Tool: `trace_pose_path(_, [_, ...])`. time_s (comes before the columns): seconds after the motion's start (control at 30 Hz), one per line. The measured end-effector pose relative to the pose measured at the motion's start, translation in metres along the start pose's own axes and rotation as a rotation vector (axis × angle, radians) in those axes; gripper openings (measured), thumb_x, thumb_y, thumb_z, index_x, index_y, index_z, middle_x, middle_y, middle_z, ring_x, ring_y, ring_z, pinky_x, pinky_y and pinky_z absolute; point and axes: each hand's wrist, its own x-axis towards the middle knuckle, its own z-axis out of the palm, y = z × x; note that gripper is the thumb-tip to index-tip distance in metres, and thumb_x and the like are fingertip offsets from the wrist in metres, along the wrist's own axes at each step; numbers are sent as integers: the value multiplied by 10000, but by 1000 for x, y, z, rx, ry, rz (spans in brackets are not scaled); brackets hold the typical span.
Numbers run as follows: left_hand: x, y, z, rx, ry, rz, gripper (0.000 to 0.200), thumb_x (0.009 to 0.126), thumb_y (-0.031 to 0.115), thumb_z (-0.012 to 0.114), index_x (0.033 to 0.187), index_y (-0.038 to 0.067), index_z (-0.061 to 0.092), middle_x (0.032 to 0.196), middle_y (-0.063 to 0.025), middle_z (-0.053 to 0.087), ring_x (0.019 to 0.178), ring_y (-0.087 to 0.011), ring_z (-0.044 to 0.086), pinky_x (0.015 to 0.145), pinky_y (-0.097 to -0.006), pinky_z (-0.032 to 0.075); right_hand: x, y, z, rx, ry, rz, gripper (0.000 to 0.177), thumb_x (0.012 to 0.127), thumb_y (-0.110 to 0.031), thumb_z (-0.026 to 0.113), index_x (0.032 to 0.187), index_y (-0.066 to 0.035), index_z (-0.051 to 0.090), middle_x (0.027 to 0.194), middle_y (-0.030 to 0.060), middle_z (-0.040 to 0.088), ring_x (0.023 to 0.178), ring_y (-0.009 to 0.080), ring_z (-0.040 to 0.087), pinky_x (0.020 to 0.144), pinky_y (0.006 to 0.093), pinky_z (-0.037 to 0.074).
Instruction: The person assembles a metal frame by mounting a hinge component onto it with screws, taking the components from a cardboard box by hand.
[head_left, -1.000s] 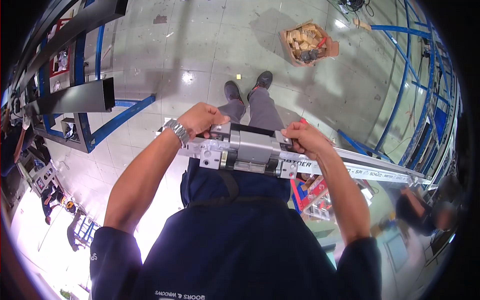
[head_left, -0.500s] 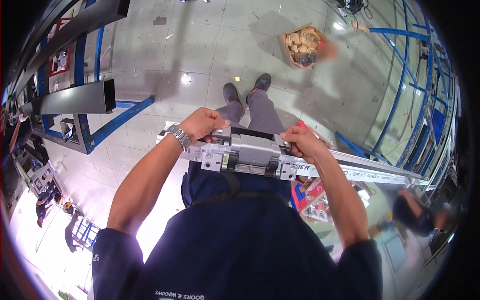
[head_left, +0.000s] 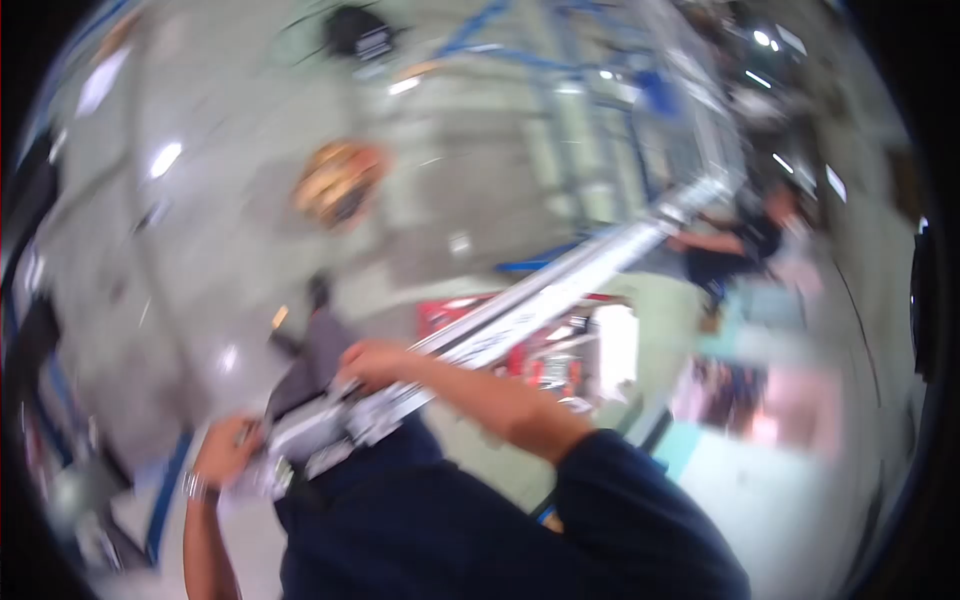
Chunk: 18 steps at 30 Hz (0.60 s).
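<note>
A silvery metal door hinge [head_left: 312,430] sits on a long aluminium profile [head_left: 530,305] held across my front. The profile slants away to the upper right and has printed film along its side. My left hand [head_left: 226,450], with a metal watch at the wrist, is closed at the hinge's left end. My right hand [head_left: 375,364] has its fingers closed at the hinge's other end, by the profile. Motion blur smears the fingertips and the hinge's small parts.
Near the profile's far end crouches another person [head_left: 735,240], arms reaching towards it. A red tray of hardware [head_left: 560,365] lies below the profile. Ahead on the floor stands a box of wood pieces [head_left: 338,185]. Blue metal racks [head_left: 590,150] rise beyond.
My view has swung to the right, so the hinge and both hands now appear lower left. The profile's far end and the other person show more fully. Both hands stay at the hinge.
</note>
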Motion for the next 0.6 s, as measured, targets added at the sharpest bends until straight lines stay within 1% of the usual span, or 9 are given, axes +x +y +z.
trace_pose_path(0.03, [6,-12,-5,77,-21,87,381,828,222,764,1171,59,727,1047,-171,758,973,-312,733,886,-419,557,21,18,-3,62,-8,-22,143,841,-232,766,827,-108,696,617,-20,533,539,106,526,472,285,432])
trace_pose_path(0.07, [7,20,-16,97,-78,-21,449,764,196,787,1184,50,722,1026,-154,762,941,-268,737,860,-389,568,16,10,-3,59,29,24,141,838,-210,770,813,-96,691,609,10,557,493,121,508,424,299,399])
trace_pose_path(0.1, [12,13,-20,101,-130,-5,510,742,201,810,1217,38,718,1034,-146,766,932,-229,734,828,-356,570,23,9,1,18,55,30,144,838,-182,773,797,-75,686,599,38,572,457,142,500,397,314,370])
trace_pose_path(0.27, [27,-5,-28,6,-258,7,559,772,104,780,1308,-10,670,1130,-186,760,969,-234,747,859,-340,570,22,-3,4,60,114,47,161,843,-144,767,763,-41,672,581,50,562,454,157,521,392,329,356])
trace_pose_path(0.37, [22,-7,-24,13,-209,118,618,759,-57,732,1366,-46,618,1080,-107,772,963,-130,696,881,-293,541,5,-12,7,-98,176,-51,156,846,-138,765,764,-34,683,584,64,577,463,171,545,396,343,373])
trace_pose_path(0.4, [19,1,-26,-7,-230,112,559,792,-54,705,1345,-61,625,1129,-129,763,1014,-142,691,926,-289,526,6,-12,8,-116,188,-56,154,845,-139,766,766,-32,687,581,68,579,461,173,548,398,345,379])
trace_pose_path(0.5, [16,6,-25,-5,-209,155,492,801,45,741,1273,-66,658,1226,-234,717,1084,-301,737,978,-347,539,9,-6,8,-119,217,-84,157,844,-154,771,789,-23,705,610,85,610,493,186,579,436,353,421])
trace_pose_path(0.57, [16,8,-25,28,-192,188,479,801,35,737,1263,-65,660,1229,-232,714,1078,-308,737,971,-350,540,9,0,11,-45,228,-124,179,849,-182,775,825,-12,723,679,102,664,563,206,631,505,360,479])
trace_pose_path(0.6, [15,9,-25,45,-185,201,472,801,30,735,1258,-64,661,1231,-231,713,1075,-312,736,968,-351,541,5,2,14,-128,262,-246,198,852,-196,775,864,-3,732,745,114,688,641,226,657,575,368,505])
